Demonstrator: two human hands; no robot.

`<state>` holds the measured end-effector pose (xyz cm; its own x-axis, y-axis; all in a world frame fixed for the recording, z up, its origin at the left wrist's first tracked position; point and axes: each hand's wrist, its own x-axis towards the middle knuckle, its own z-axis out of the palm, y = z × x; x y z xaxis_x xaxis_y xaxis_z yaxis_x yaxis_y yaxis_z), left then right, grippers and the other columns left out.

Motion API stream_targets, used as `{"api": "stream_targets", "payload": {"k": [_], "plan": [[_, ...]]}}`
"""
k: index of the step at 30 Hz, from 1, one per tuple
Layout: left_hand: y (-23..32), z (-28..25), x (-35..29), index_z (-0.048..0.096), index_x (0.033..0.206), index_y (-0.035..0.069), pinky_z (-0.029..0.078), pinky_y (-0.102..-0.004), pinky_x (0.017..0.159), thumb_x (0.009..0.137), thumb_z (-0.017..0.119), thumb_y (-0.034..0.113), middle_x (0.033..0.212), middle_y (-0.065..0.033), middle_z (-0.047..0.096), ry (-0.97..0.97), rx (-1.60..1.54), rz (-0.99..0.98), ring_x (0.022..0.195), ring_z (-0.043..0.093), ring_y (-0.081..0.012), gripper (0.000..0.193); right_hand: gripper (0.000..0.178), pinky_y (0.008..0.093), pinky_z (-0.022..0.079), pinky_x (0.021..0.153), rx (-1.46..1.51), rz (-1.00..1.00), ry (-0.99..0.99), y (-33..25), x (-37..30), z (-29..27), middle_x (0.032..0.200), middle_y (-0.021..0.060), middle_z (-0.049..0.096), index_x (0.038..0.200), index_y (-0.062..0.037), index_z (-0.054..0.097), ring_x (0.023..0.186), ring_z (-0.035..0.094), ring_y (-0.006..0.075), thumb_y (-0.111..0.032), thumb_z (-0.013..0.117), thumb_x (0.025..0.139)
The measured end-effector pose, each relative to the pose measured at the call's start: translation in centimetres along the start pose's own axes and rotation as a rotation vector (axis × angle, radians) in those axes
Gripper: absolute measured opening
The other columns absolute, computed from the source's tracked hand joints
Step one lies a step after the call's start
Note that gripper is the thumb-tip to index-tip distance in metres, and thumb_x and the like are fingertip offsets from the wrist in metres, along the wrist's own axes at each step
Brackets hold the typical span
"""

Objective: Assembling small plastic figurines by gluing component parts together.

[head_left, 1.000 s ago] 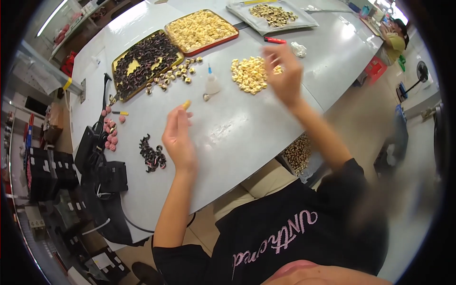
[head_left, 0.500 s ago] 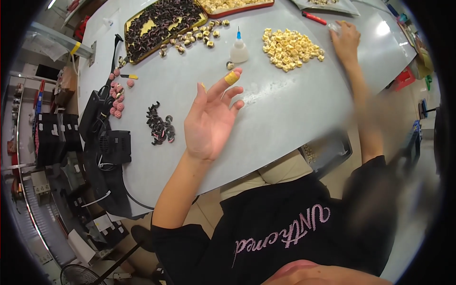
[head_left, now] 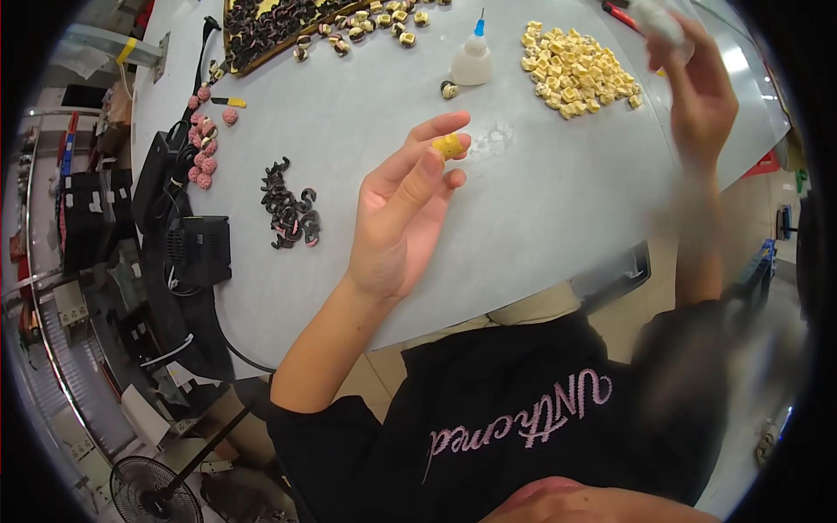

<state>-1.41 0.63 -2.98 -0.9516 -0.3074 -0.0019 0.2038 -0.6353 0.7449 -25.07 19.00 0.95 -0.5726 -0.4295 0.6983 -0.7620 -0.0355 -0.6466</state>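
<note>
Head view: a blurred white wad [head_left: 656,24] sits grasped in the right hand [head_left: 700,98], toward the bench's [head_left: 523,205] right edge; a leftward sweep could scatter the yellow pieces [head_left: 580,71] or topple the needle-tipped bottle [head_left: 472,66]. Left hand [head_left: 403,200]: loosely curled, seemingly empty.

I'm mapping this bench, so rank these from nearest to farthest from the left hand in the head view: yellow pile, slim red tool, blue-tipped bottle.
1. Blue-tipped bottle: just beyond the left hand.
2. Yellow pile: right of the bottle.
3. Slim red tool: upper right, beyond the pile.
</note>
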Motion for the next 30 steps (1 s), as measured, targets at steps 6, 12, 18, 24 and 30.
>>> {"api": "stream_targets", "payload": {"k": [6,12,18,24,30], "plan": [[-0.1,0.2,0.1,0.065,0.105,0.003,0.032,-0.0299,0.093,0.089,0.058,0.017,0.127,-0.0105,0.044,0.083,0.040,0.150,0.113,0.039,-0.0147,0.022,0.041,0.0287,0.050,0.070,-0.001,-0.393,-0.486,-7.1,-0.5,7.2,0.096,0.0139,0.059,0.108,-0.0020,0.058,0.083,0.060,0.0209,0.008,0.069,0.069],[-0.1,0.0,0.4,0.067,0.102,0.003,0.030,-0.0342,0.097,0.087,0.059,0.014,0.126,-0.0129,0.047,0.093,0.196,0.248,0.116,0.038,-0.0179,0.020,0.044,0.0288,0.051,0.066,0.111,-0.313,-0.567,-6.5,-1.6,8.8,0.088,0.0128,0.060,0.105,-0.0031,0.060,0.081,0.060,0.0209,0.013,0.067,0.064],[-0.6,-0.5,0.6,0.068,0.099,0.003,0.025,-0.0375,0.101,0.086,0.061,0.014,0.125,-0.0153,0.049,0.075,0.399,0.323,0.119,0.036,-0.0199,0.019,0.038,0.0254,0.050,0.060,0.085,-0.339,-0.528,-5.8,-2.0,9.4,0.085,0.0114,0.060,0.100,-0.0002,0.062,0.077,0.059,0.0183,0.016,0.063,0.066],[-0.3,0.0,0.5,0.068,0.100,0.003,0.022,-0.0375,0.103,0.086,0.060,0.017,0.129,-0.0136,0.045,0.012,0.219,0.235,0.122,0.032,-0.0194,0.021,0.021,0.0220,0.046,0.056,0.550,0.091,-0.564,-5.5,-2.7,9.4,0.088,0.0086,0.056,0.099,0.0013,0.061,0.074,0.054,0.0133,0.004,0.059,0.078],[-0.2,-0.4,0.4,0.059,0.113,0.004,0.028,-0.0320,0.096,0.092,0.051,0.028,0.140,-0.0087,0.033,-0.009,0.227,0.119,0.120,0.037,-0.0157,0.033,0.019,0.0219,0.045,0.056,0.675,0.323,-0.563,-6.1,-3.1,9.6,0.088,0.0063,0.051,0.101,-0.0004,0.057,0.076,0.052,0.0113,-0.008,0.056,0.084]]}}
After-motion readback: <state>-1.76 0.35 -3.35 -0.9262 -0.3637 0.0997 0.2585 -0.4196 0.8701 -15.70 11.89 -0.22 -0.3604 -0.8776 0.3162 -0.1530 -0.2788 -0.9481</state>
